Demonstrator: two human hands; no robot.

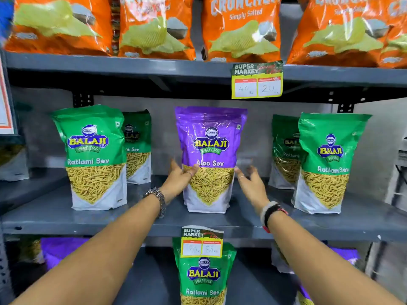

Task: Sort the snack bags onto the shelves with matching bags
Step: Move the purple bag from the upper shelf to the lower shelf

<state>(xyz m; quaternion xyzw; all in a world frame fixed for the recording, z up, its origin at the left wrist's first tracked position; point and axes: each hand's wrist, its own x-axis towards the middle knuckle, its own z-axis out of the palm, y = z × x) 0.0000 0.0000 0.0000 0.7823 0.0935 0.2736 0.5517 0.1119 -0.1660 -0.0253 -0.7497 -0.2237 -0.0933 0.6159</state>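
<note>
A purple Aloo Sev bag (pixel 211 137) stands upright at the centre of the grey middle shelf (pixel 55 219). Green Ratlami Sev bags flank it: two on the left (pixel 92 150) (pixel 137 146) and two on the right (pixel 284 150) (pixel 328 159). My left hand (pixel 178 181) grips the purple bag's left edge, thumb on its front. My right hand (pixel 251 183) is blurred, fingers spread, just off the bag's right edge. On the shelf below, a green Ratlami Sev bag (pixel 203 276) stands in the middle between purple bags at the left (pixel 61 249) and right (pixel 345 256).
Orange Crunchex bags (pixel 240 29) fill the top shelf. Yellow price tags hang from the upper shelf edge (pixel 256 81) and the middle shelf edge (pixel 201 243). More sev packs (pixel 13 159) sit on a neighbouring rack at the far left.
</note>
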